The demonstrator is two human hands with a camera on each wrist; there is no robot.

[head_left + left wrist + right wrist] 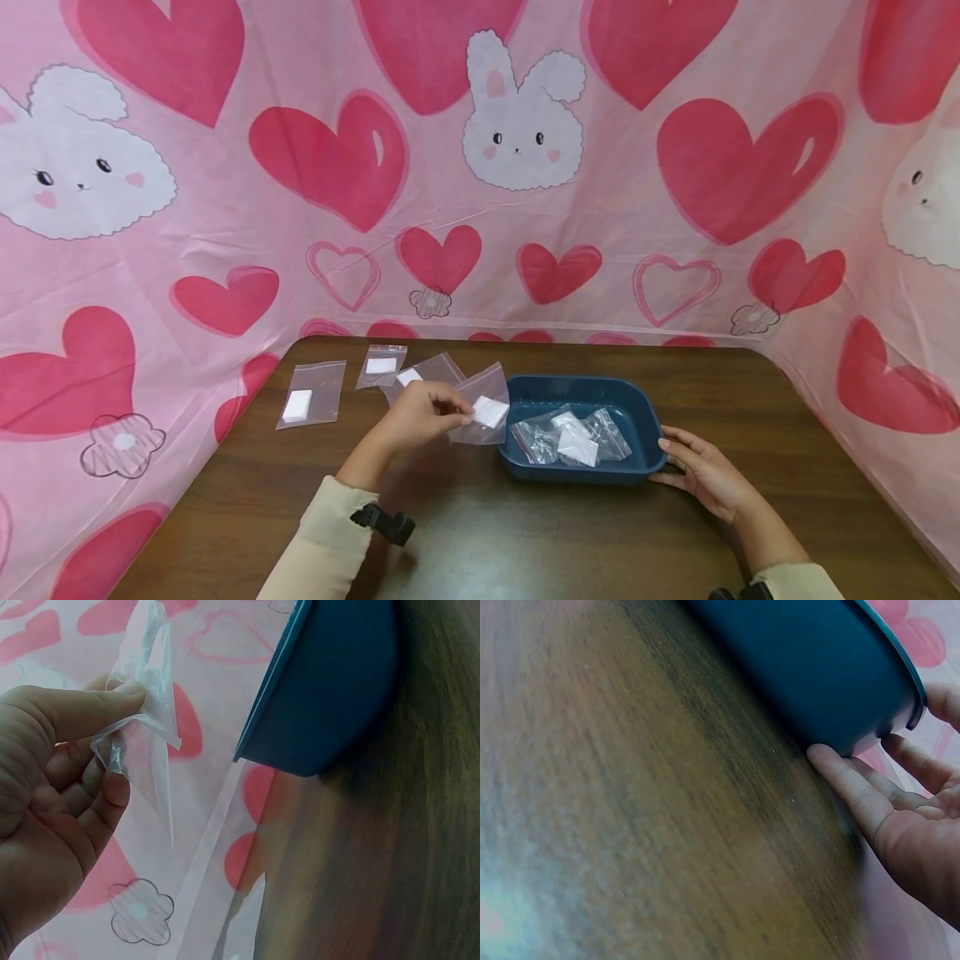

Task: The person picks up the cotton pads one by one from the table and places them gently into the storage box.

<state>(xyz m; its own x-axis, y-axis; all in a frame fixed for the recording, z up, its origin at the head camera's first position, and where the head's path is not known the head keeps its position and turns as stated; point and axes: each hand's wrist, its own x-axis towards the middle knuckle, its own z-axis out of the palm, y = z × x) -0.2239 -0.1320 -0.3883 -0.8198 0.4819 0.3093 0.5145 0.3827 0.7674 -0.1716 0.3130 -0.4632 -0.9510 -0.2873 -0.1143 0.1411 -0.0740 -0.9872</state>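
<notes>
My left hand (423, 412) pinches a clear zip bag (491, 412) with a white folded piece inside, held beside the left end of a dark blue plastic bin (517, 385). In the left wrist view, thumb and fingers hold the crinkled bag (154, 697) edge-on, apart from the bin (337, 682). My right hand (708, 473) touches the bin's right end with spread, fairly straight fingers. Seen from the right wrist, the thumb (855, 791) lies low by the bin's base (810, 667). Inside the bin lie several clear bags (577, 448) with white pieces.
On the left of the brown wooden table (465, 533) lie a flat bag (322, 392) with a white piece, a smaller bag (382, 365), and another bag (442, 368) partly behind my left hand. A pink heart-patterned cloth (555, 217) surrounds the table's back and sides.
</notes>
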